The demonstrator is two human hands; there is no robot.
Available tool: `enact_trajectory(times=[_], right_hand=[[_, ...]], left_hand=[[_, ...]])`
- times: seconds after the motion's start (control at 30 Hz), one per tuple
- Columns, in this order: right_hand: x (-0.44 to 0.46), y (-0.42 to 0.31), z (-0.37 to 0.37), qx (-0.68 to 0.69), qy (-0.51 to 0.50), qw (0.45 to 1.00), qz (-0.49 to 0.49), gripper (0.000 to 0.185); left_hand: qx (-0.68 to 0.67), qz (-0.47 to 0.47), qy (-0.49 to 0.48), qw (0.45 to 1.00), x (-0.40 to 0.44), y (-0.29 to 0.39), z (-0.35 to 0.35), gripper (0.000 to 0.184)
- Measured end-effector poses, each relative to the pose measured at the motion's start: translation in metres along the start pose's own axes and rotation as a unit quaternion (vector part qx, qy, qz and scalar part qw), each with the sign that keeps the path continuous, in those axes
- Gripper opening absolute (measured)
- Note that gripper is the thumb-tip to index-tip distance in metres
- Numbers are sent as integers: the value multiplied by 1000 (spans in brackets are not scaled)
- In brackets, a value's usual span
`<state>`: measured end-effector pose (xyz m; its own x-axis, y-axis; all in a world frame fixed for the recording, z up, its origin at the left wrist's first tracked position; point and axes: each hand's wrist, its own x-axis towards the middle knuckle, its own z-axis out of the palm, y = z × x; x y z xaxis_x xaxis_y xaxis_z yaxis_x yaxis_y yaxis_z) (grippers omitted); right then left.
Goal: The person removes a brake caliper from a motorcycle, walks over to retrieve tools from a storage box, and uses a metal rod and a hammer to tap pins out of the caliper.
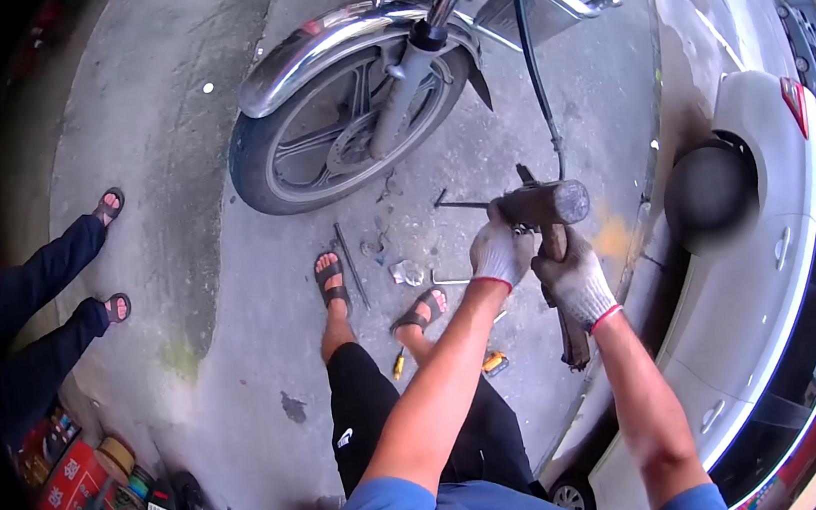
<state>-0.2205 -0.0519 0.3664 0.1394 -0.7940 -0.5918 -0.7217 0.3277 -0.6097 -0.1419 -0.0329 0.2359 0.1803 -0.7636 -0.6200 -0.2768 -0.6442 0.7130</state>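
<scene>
A short-handled hammer [551, 204] is in front of me, its thick head level and its handle pointing down. My right hand [577, 281], in a white knit glove with a red cuff, is wrapped around the handle. My left hand [503, 252], gloved the same way, is closed beside the hammer head; what its fingers hold is hidden. A black cable [535, 69] hangs from the motorcycle, its lower end passing behind the hammer head. Below my right hand, a dark, rough long piece [573, 339] shows partly.
The motorcycle's front wheel [353, 125] stands ahead. On the concrete lie a metal bar [351, 264], a T-handled tool [461, 204], a yellow-handled screwdriver [398, 364] and a yellow-black item [495, 363]. A white car [737, 318] is at right. Another person's legs [53, 270] are at left.
</scene>
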Motion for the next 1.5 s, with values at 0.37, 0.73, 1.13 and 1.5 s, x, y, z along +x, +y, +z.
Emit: enact_trajectory(times=[0.37,0.73,1.13,1.5], right_hand=[[-39,-46,-36,53,76,994,-56,22],[-11,-9,-20,31,46,998,6,31],[11,7,-9,-35,14,999,24,26],[58,12,22,-23,114,992,-53,21]], left_hand=[[-21,-24,-11,999,-2,20,-24,48],[-30,-3,37,999,10,4,-5,51],[-41,-27,24,999,2,12,-2,56],[-180,139,176,958,-2,-4,32,63]])
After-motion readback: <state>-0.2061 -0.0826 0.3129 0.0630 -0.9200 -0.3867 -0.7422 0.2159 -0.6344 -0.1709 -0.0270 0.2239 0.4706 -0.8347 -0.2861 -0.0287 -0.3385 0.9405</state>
